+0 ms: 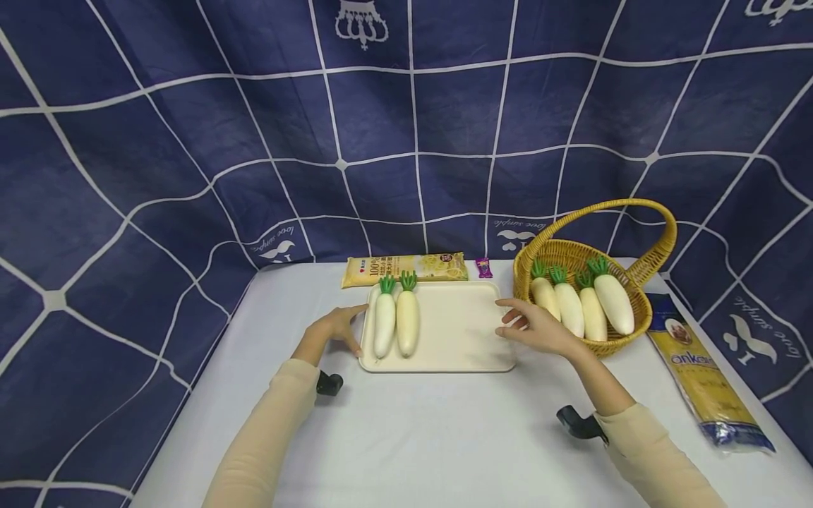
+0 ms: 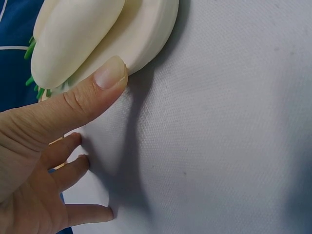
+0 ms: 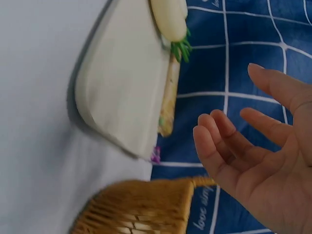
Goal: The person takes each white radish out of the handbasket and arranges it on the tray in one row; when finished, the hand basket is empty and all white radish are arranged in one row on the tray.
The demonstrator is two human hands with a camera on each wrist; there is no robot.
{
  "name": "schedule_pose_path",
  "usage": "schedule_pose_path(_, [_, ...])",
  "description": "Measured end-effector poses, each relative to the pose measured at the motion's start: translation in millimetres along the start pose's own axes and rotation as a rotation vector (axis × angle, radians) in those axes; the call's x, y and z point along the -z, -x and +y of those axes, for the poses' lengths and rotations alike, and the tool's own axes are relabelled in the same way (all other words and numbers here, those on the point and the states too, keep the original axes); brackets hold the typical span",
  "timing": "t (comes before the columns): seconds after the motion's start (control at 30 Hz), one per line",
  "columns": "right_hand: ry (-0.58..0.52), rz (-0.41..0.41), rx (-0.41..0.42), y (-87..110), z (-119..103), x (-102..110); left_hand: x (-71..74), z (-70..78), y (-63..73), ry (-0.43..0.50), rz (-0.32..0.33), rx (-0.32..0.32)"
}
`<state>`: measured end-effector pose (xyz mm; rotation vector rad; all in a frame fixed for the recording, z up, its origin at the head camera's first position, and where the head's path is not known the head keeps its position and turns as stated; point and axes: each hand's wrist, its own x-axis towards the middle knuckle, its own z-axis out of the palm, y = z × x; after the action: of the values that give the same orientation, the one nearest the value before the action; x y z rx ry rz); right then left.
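Note:
Two white radishes with green tops, one whiter (image 1: 384, 324) and one creamier (image 1: 407, 323), lie side by side on the left part of a cream tray (image 1: 464, 331). My left hand (image 1: 332, 329) is at the tray's left edge, fingers spread. In the left wrist view its thumb (image 2: 92, 92) lies right at the tray rim, and the hand holds nothing. Over the tray's right edge hovers my right hand (image 1: 536, 327), relaxed, with its palm bare in the right wrist view. Beside it stands a wicker basket (image 1: 644, 310) with several white radishes (image 1: 612, 303) inside.
Behind the tray lies a yellow noodle packet (image 1: 406, 268), with a small purple candy (image 1: 484, 268) to its right. A long yellow-and-blue packet (image 1: 705, 374) lies right of the basket. The basket's tall handle (image 1: 610, 204) arches up. A blue curtain (image 1: 406, 127) hangs behind.

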<state>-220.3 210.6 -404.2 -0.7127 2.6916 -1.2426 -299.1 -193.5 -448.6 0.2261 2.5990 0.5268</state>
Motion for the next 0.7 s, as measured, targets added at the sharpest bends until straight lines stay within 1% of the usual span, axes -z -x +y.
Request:
schedule_pose_path(0.1, [0.031, 0.028, 0.002, 6.4, 1.9, 16.0, 0.3, 0.1, 0.2, 0.000, -0.004, 0.001])
schedule_pose_path(0.2, [0.056, 0.047, -0.018, 11.8, 5.7, 33.3, 0.6, 0.2, 0.1, -0.004, -0.009, 0.005])
schedule_pose_path(0.33, [0.063, 0.075, -0.061, 19.3, 8.9, 55.5, 0.8, 0.5, -0.1, -0.005, -0.010, 0.010])
schedule_pose_path(0.47, [0.075, 0.094, -0.104, 25.0, 14.7, 73.3, 0.7, 0.6, -0.4, 0.004, -0.007, 0.007])
schedule_pose_path(0.7, [0.079, 0.114, -0.204, 27.1, 37.2, 98.2, -0.4, -1.7, -2.6, 0.011, -0.012, 0.000])
